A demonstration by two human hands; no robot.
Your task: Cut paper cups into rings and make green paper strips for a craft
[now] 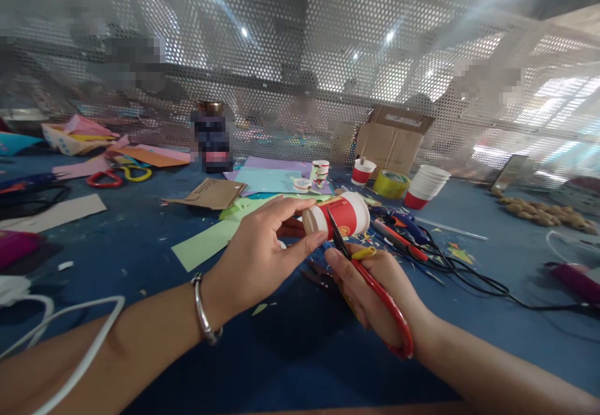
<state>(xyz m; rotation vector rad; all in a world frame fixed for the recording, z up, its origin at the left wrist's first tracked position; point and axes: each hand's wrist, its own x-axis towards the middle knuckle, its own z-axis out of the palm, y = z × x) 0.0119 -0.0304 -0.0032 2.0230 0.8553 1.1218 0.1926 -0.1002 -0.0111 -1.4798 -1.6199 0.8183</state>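
The left hand [272, 246] is part-curled, its thumb and fingers closed around a red and white paper cup [344, 216] tipped on its side above the blue table [178, 340]. The right hand [379, 284] is curled round red-handled scissors [382, 299], a blade lying across the cup's side. A brown cardboard piece [210, 193] lies beyond the left hand.
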